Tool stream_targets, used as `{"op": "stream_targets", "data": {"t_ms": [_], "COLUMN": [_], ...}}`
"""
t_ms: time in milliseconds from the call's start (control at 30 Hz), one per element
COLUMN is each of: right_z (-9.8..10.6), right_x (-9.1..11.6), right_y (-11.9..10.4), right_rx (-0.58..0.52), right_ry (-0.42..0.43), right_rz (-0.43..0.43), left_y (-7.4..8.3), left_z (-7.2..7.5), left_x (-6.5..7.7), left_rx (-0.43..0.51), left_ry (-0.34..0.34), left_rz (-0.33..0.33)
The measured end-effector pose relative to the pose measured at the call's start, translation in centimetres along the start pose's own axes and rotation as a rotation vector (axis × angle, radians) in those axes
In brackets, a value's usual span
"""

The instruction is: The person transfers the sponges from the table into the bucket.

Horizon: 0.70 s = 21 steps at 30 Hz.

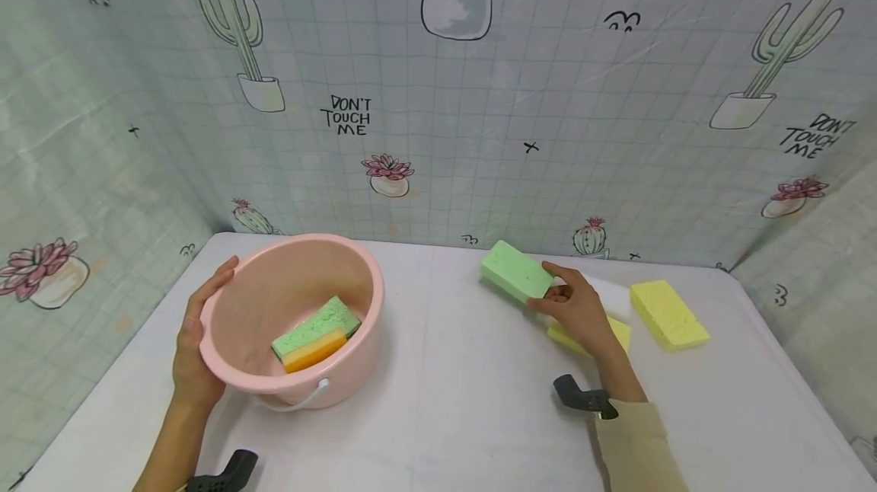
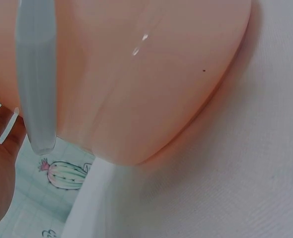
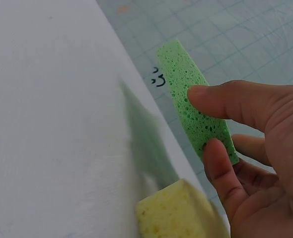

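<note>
The green sponge [image 1: 515, 271] is in the air above the white table [image 1: 438, 408], pinched by thumb and fingers of the right hand [image 1: 575, 308]. For such soft material, light pressure should suffice. The left hand [image 1: 194, 347], fingers extended, rests against the pink bucket [image 1: 352, 366], probably steadying it.

A makeshift tabletop booth [image 1: 75, 149], with cactus-print cloth walls [image 1: 466, 111] around a white table [image 1: 438, 408].

Pink bucket [image 1: 356, 370]: smooth, glossy plastic
Right green sponge [image 1: 510, 269]: matt, rough, pitted
Rightmost yellow sponge [image 1: 668, 315]: matt, porous
Desk [image 1: 445, 400]: matt, fine-textured, cloth-like
Backdrop [image 1: 452, 111]: creased, cloth-like
</note>
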State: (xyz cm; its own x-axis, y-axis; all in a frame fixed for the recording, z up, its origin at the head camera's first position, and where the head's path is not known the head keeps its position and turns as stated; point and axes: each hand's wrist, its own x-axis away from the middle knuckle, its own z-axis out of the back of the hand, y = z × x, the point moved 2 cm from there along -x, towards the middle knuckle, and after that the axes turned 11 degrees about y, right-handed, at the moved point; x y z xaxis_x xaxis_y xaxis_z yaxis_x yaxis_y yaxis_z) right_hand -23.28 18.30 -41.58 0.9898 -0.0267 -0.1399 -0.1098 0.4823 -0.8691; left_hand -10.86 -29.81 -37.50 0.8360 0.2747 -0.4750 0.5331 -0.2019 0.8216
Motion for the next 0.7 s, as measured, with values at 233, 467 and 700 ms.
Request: {"op": "stream_targets", "data": {"t_ms": [233, 467, 700], "right_z": [0.7, -0.2, -0.5], "right_x": [0.1, 0.1, -0.2], "right_y": [-2.6, -4.2, -7.5], "right_rx": [-0.079, -0.137, -0.190], "right_ry": [-0.035, -0.092, -0.128], "right_rz": [0.051, 0.068, 0.119], "left_y": [-0.1, 0.0, 0.2], "left_z": [-0.1, -0.1, 0.0], "left_x": [-0.2, -0.2, -0.2], "left_rx": [-0.010, -0.018, -0.028], "left_ry": [0.005, 0.013, 0.004], "left_rz": [0.000, 0.006, -0.004]}}
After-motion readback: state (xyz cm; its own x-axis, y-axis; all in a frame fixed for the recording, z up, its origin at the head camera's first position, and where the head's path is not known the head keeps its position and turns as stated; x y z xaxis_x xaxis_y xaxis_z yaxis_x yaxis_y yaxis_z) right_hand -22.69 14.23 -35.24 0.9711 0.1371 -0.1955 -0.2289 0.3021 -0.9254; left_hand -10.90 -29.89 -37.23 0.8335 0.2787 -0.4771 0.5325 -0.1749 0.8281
